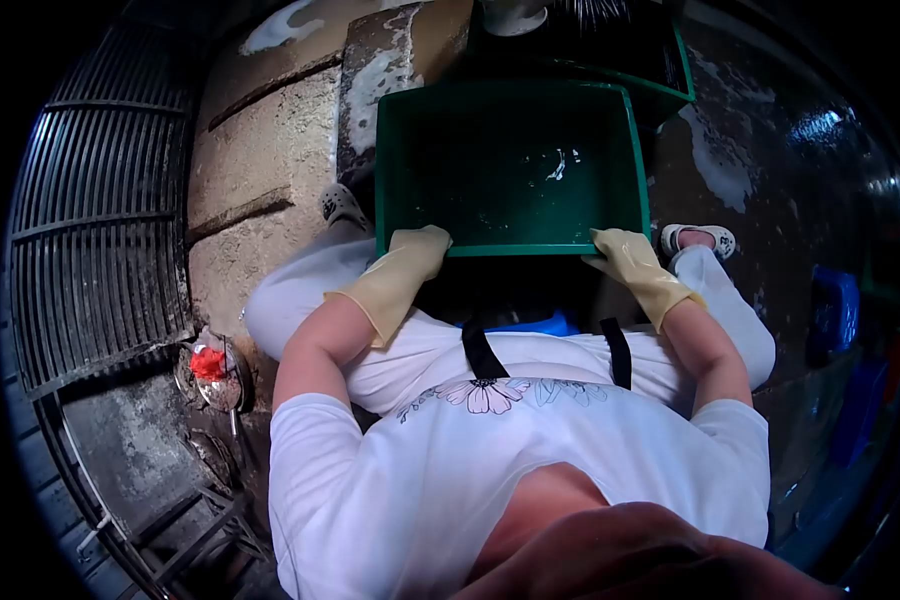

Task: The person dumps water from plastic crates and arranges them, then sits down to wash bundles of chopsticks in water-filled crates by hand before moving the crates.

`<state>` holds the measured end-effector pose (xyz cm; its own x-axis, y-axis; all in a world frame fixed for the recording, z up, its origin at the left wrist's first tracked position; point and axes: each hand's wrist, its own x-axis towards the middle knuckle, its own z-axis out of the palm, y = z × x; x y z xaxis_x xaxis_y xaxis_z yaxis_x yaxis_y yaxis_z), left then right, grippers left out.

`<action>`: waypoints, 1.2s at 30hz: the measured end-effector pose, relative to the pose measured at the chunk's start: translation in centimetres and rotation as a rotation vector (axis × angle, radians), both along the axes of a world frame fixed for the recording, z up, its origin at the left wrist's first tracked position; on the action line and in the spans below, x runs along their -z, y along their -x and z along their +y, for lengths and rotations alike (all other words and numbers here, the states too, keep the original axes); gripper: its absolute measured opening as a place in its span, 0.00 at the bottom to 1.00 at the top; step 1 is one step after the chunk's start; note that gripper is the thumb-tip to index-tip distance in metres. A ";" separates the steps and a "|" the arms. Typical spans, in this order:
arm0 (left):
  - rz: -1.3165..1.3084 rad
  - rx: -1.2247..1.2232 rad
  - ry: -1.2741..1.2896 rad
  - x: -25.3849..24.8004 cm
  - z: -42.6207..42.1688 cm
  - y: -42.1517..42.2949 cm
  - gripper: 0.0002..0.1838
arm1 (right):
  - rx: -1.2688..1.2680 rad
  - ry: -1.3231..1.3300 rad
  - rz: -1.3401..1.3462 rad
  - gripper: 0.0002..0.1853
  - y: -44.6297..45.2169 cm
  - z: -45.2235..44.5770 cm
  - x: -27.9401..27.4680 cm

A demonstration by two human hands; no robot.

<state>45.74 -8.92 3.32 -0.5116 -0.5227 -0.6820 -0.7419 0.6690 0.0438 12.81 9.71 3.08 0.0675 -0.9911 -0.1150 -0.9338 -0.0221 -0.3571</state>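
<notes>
A green plastic crate sits in front of me between my knees, its inside dark with a wet glint on the bottom. My left hand, in a cream rubber glove, is closed over the near rim at the left corner. At the right corner, my right hand, gloved the same way, grips that rim too. The fingertips are partly hidden by the crate wall. Behind it, touching or nearly so, stands a second green crate with a pale round thing in it.
A metal grating runs along the left. Beside it lies a dish-like item with something red. Foamy water streaks the dark wet floor. Blue containers stand at the right. Something blue shows beneath me.
</notes>
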 end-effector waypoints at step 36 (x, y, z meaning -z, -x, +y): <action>0.438 -0.285 0.227 -13.5 -3.2 2.9 0.20 | -0.060 0.476 0.333 0.32 1.8 -0.4 -12.5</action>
<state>42.83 -12.13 16.78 -0.5381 -0.7905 -0.2924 -0.8398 0.4731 0.2662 11.04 9.30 15.62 0.1616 -0.9345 0.3171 -0.9862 -0.1647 0.0172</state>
